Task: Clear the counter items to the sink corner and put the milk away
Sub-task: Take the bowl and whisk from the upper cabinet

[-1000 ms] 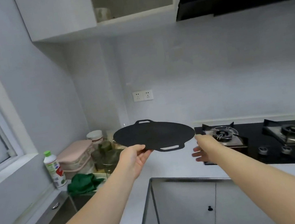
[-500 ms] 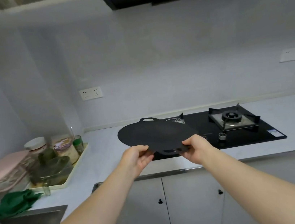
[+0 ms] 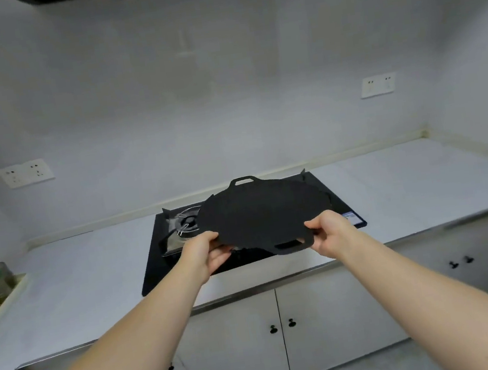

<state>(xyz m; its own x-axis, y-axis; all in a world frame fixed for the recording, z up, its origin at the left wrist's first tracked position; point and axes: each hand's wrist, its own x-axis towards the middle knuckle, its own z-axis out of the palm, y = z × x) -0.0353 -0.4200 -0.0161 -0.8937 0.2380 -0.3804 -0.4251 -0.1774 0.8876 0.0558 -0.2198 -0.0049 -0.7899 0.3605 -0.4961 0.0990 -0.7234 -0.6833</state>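
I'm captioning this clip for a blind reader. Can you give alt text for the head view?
Both hands, left hand and right hand, hold a flat black griddle pan above a black gas hob set in a pale counter, white cabinets below.

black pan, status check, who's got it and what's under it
Left hand and right hand both shut on black pan near edge. Pan held level above gas hob, right burner hidden. Nothing blocking; tray far left.

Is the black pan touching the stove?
Cannot tell. In the head view both hands, left and right, hold the black pan over the stove, but it hides whatever lies beneath.
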